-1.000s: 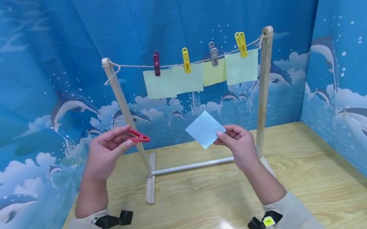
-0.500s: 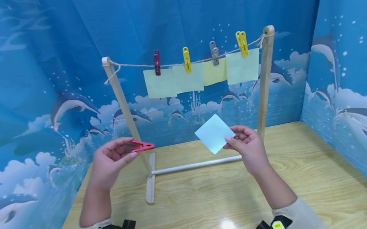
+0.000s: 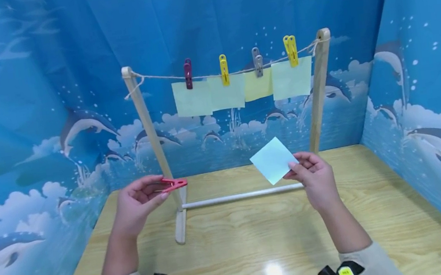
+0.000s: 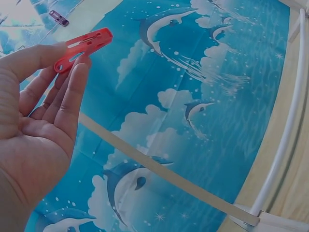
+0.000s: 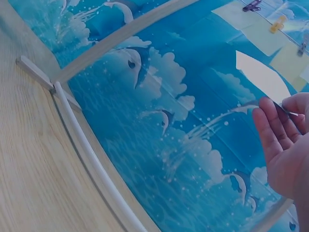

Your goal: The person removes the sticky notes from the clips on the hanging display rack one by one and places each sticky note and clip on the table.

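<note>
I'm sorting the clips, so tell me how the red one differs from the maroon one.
The red clip is bright; the maroon clip is dark. The red clip is pinched in the left hand; the maroon clip pins a pale green sheet to the string. The red clip points sideways; the maroon clip stands upright. Both are slotted clips.

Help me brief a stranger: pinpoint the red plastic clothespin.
Find the wooden frame strung with thin rope. Before its left post, the left hand pinches the red plastic clothespin. Unlike the rope's maroon, yellow and grey clothespins, this one is bright red.
</note>
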Tool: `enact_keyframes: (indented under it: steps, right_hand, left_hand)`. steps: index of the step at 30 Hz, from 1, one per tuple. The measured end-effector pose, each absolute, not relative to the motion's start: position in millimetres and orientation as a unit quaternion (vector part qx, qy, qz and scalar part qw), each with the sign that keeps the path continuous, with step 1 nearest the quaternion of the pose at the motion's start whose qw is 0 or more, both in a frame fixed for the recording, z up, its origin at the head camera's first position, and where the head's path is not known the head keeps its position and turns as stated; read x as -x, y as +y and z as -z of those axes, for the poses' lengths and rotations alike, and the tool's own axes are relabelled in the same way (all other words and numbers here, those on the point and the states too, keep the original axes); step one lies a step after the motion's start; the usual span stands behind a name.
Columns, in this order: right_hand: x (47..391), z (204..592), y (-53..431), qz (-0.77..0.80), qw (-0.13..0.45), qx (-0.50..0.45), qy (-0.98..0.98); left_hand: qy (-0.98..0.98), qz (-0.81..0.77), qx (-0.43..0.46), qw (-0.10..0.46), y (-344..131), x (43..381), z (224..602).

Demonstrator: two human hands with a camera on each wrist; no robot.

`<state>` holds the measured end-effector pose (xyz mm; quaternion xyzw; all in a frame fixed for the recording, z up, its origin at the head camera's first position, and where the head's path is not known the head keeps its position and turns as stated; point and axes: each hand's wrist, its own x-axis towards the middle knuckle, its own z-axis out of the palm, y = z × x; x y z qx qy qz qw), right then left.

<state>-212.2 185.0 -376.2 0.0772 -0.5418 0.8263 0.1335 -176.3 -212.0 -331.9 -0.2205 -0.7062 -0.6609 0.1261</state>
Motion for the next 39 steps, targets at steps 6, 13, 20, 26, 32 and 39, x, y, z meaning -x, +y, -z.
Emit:
enact_keyframes:
  steps: [6,13,20,26,32,39]
  right_hand:
    - [209.2,382.3,198.9,-0.839,0.142,-0.083,-0.519]
    - [205.0,388.8,209.1,-0.852,0.152,-0.099,-0.491]
    - [203.7,394.9,217.7,-0.855,0.155,-0.101,-0.484]
    - [203.4,401.9,228.6,-0.849,0.166,-0.08,-0.496]
    - [200.8,406.7,240.3,-0.86,0.168,-0.074,-0.475]
    - [198.2,414.1,255.8,-0.87,0.167,-0.072,-0.458]
  left_hand:
    - [-0.72,0.656,0.18,0.14,-211.7,171.9,340.1]
    - [-0.719,0.658,0.167,0.149,-216.1,168.0,348.9]
    - [-0.712,0.668,0.154,0.156,-220.0,164.3,357.9]
    - [-0.709,0.67,0.145,0.164,-224.3,161.2,366.4]
    - [-0.719,0.667,0.094,0.17,-229.0,157.2,373.6]
    - [-0.707,0.684,0.065,0.167,-235.8,155.7,383.7]
